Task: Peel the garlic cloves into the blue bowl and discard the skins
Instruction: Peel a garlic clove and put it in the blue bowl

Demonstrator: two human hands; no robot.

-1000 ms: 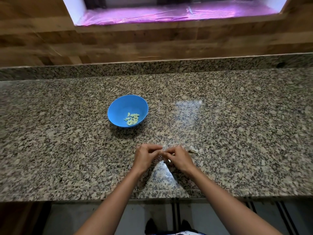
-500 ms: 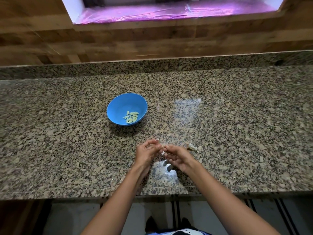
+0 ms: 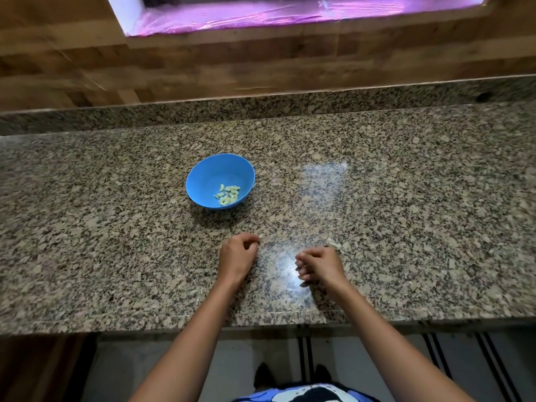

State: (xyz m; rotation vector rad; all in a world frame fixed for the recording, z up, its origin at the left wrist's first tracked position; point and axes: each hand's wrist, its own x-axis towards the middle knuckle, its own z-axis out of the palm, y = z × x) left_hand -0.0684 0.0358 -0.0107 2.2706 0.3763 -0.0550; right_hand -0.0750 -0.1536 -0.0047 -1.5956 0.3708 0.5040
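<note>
Two hands: both low over the near part of the granite desk (image 3: 406, 198), apart from each other, with a bare glossy patch of stone between them.
Left hand (image 3: 238, 254): curled, fingers (image 3: 251, 238) drawn together; a small pale tip shows at them, likely a garlic clove (image 3: 260, 236), too small to tell whether its skin is off.
Right hand (image 3: 320, 264): fingers (image 3: 302, 266) bent loosely inward; I cannot tell whether they hold a scrap of skin or nothing.
Blue bowl (image 3: 208, 175): upright on the desk, beyond the left hand and well apart from it.
Peeled cloves (image 3: 228, 194): a small heap lying in the bottom of the bowl, toward its near right side.
Loose skins (image 3: 333, 244): a pale papery bit on the desk, just beyond the right hand.
Step in hand: judging by the parted hands, one clove looks freshly stripped and ready for the bowl.
Next move: carry the left hand forward over the rim and release the clove inside; then gather the skins by the right hand for discarding.
Care needed: the clove is tiny and pinched only at the tips, so release it low inside the bowl.
</note>
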